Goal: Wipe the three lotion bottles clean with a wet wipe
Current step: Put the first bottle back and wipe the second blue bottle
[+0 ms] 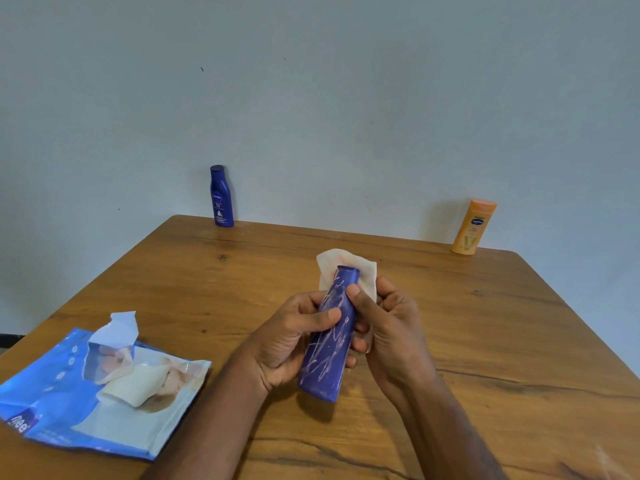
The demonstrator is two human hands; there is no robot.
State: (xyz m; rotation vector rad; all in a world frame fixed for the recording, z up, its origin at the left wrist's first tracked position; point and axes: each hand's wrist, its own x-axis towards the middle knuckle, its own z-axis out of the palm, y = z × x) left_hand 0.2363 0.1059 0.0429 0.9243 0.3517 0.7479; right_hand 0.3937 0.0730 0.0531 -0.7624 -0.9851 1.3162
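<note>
Above the middle of the table I hold a blue lotion bottle [330, 344] streaked with pale scribble marks, tilted with its cap end pointing away. My left hand [287, 337] grips its left side, thumb across the front. My right hand [391, 327] presses a white wet wipe [367, 271] against the bottle's right and back side, thumb on the neck. A second blue lotion bottle [221, 196] stands upright at the far left edge. An orange lotion bottle [472, 226] stands upright at the far right edge.
A blue pack of wet wipes [62, 400] lies at the near left of the wooden table [502, 341], its flap open and a wipe [136, 382] sticking out. A plain wall rises right behind the table's far edge.
</note>
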